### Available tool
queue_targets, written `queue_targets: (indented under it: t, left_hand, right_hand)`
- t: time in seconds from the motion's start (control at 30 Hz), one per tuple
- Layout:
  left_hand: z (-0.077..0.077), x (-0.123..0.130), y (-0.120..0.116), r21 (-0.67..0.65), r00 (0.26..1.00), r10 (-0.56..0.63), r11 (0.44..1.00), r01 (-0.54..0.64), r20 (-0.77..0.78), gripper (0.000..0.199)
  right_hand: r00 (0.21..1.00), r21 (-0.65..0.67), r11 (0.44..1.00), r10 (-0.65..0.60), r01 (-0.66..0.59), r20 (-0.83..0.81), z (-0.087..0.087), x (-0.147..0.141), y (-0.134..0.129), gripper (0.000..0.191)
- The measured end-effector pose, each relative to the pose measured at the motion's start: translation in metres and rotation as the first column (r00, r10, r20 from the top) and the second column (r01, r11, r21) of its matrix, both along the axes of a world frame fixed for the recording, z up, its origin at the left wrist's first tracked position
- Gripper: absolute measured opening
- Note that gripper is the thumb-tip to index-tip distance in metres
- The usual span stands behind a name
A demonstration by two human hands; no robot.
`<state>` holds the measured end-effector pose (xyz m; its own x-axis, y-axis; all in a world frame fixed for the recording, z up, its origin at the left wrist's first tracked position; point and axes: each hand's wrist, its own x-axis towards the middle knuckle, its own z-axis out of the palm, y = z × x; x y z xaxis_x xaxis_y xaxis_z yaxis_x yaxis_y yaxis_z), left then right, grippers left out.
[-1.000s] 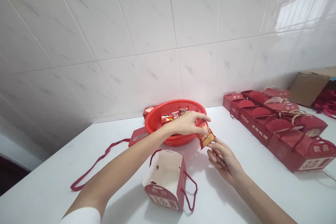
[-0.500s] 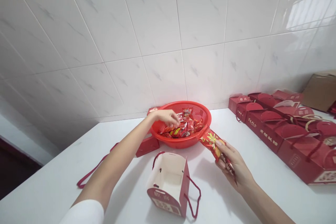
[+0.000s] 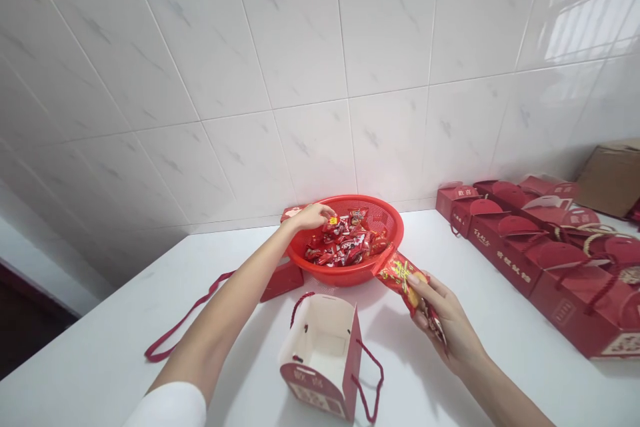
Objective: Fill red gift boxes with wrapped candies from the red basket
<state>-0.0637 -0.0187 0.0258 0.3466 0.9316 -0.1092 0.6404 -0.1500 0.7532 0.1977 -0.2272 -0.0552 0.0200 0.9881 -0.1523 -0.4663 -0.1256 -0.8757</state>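
My left hand is over the left side of a red plastic colander, its fingers closed on a small red snack packet with a yellow mark. Below it, several red wrapped packets lie heaped in the colander. To the right, my right hand is closed around some red snack packets, the longest with yellow print; its far end overlaps the colander's rim in view. Between my forearms stands an open red gift box, white inside, with dark red cord handles. I see no packets in it.
A block of red gift boxes with cord handles stands on the right of the white table. Behind them is a brown cardboard box. A red box and a red strap lie left of the colander. A tiled wall borders the back.
My left hand has lifted from the heap toward the colander's back left, with the yellow-marked packet now in its fingers. My right hand keeps its packets in nearly the same place.
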Motion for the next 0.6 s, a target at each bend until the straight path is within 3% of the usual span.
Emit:
queue_targets:
  t: [0.1,0.2,0.27,0.37,0.47,0.6]
  left_hand:
    - [0.004,0.003,-0.018,-0.164,0.984,-0.156,0.976,0.14,-0.084,0.022]
    - [-0.002,0.012,-0.034,-0.445,0.891,-0.388,0.858,0.256,-0.237,0.028]
    - [-0.009,0.016,-0.036,-0.532,0.826,-0.465,0.809,0.251,-0.318,0.032]
    - [-0.016,0.015,-0.027,-0.427,0.829,-0.379,0.883,0.192,-0.411,0.04]
    - [-0.016,0.005,-0.015,-0.195,0.867,-0.192,0.974,0.112,-0.46,0.057]
    - [-0.012,-0.008,-0.009,0.041,0.911,-0.003,0.999,0.022,-0.412,0.063]
  right_hand:
    - [1.0,0.006,1.0,0.015,-0.015,0.005,-0.001,-0.001,-0.001,0.055]
    - [0.999,0.01,0.999,0.031,-0.031,0.014,0.0,-0.002,-0.002,0.054]
    - [0.999,0.01,0.999,0.035,-0.035,0.02,0.0,-0.002,-0.002,0.055]
    - [0.999,0.006,1.0,0.027,-0.027,0.024,0.001,-0.002,-0.002,0.057]
    - [0.999,0.007,1.0,0.018,-0.019,0.034,0.002,-0.002,-0.002,0.058]
    - [0.999,-0.001,1.0,0.005,-0.005,0.045,0.003,-0.002,-0.003,0.058]
